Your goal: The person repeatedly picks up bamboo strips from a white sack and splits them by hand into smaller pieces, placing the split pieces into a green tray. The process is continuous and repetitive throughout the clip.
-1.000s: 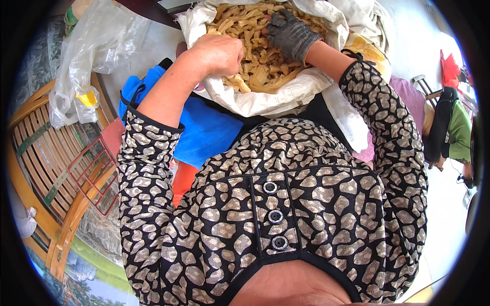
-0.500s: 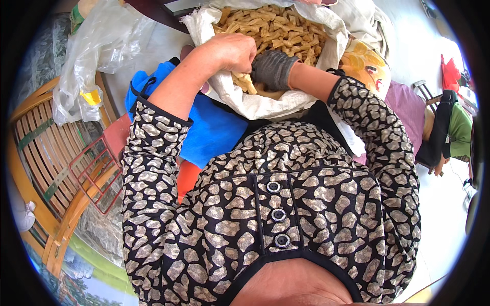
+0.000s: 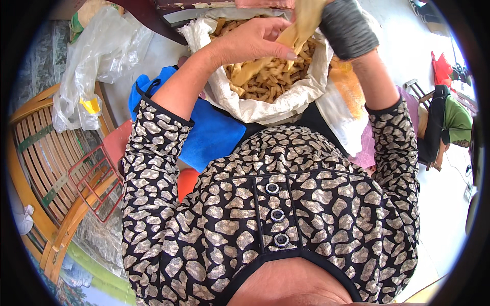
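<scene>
A long, limp, pale-yellow strip rises out of a white woven sack. My right hand, in a dark grey knitted glove, is closed on its upper part; the fingertips are cut off at the top edge. My bare left hand is over the sack's left side, thumb and fingers apart, with the strip passing at its fingertips. The strip's lower part lies on many short, brownish-yellow pieces filling the sack. Their kind is unclear.
A blue cloth lies left of the sack. Farther left are a clear plastic bag, a slatted wooden chair and a red wire frame. A person in green is at the far right.
My right hand has come up out of the sack and moved right, drawing the pale-yellow strip upward. My left hand has shifted right and its fingers have spread.
</scene>
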Available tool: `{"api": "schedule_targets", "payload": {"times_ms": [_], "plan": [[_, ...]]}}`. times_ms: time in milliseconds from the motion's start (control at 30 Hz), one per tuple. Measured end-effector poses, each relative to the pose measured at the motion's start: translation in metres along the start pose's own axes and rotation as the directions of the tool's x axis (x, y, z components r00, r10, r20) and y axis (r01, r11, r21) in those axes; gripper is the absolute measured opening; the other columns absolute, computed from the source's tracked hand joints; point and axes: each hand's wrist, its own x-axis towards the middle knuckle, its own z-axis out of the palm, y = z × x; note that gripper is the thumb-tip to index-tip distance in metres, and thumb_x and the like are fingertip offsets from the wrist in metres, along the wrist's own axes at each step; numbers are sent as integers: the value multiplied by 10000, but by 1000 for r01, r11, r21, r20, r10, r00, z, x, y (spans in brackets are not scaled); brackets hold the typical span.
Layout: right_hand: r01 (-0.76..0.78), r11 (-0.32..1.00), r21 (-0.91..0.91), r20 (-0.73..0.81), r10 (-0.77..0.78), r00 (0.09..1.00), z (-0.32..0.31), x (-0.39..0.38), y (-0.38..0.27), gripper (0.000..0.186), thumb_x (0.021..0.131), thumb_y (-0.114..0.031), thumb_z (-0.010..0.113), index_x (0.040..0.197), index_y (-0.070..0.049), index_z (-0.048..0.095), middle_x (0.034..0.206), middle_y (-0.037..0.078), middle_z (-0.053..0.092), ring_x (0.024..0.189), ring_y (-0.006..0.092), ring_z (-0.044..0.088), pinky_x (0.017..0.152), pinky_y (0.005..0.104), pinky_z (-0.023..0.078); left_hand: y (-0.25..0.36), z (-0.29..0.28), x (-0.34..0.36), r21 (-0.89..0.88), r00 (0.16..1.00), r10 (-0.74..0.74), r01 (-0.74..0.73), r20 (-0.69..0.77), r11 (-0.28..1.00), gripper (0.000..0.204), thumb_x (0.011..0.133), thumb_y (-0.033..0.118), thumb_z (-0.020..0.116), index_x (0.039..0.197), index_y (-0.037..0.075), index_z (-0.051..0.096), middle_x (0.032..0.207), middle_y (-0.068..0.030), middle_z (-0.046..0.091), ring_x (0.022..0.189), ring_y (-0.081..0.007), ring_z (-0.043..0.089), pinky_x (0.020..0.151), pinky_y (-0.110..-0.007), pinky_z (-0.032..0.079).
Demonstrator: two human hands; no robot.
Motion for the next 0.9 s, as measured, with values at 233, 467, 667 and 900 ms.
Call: {"api": "schedule_targets", "payload": {"times_ms": [233, 467, 667, 900], "plan": [[271, 950, -156, -137, -293, 946, -68, -15, -70, 158, 848, -157, 521, 919, -26, 577, 791, 67, 589, 706, 169, 564, 626, 273, 462, -12, -16, 4, 203, 993, -120, 113, 22, 973, 188, 837, 177, 601, 956, 32, 619, 703, 10, 580, 635, -53, 533, 618, -212, 453], [232, 958, -167, 131, -211, 969, -89, -64, -85, 172, 852, -170, 523, 916, -20, 577, 783, 66, 590, 683, 169, 563, 601, 271, 462, -28, -26, 5, 290, 985, -156, 170, -71, 942, 168, 856, 193, 602, 894, 30, 621, 687, 21, 569, 611, -46, 517, 587, -200, 433], [201, 953, -226, 304, -127, 944, -82, -85, -84, 184, 856, -181, 525, 915, -14, 577, 777, 65, 591, 664, 169, 563, 579, 269, 462, -32, -29, 5, 384, 973, -152, 208, -172, 900, 161, 843, 199, 616, 854, 39, 623, 661, 29, 553, 617, -45, 501, 580, -210, 414], [161, 955, -248, 319, -77, 945, -82, -90, -78, 200, 860, -194, 528, 912, -8, 577, 769, 65, 591, 641, 169, 562, 553, 267, 462, -39, -26, 10, 470, 945, -280, 328, -171, 819, 238, 864, 256, 583, 794, 31, 612, 631, 20, 538, 603, -58, 499, 542, -230, 410]]}}
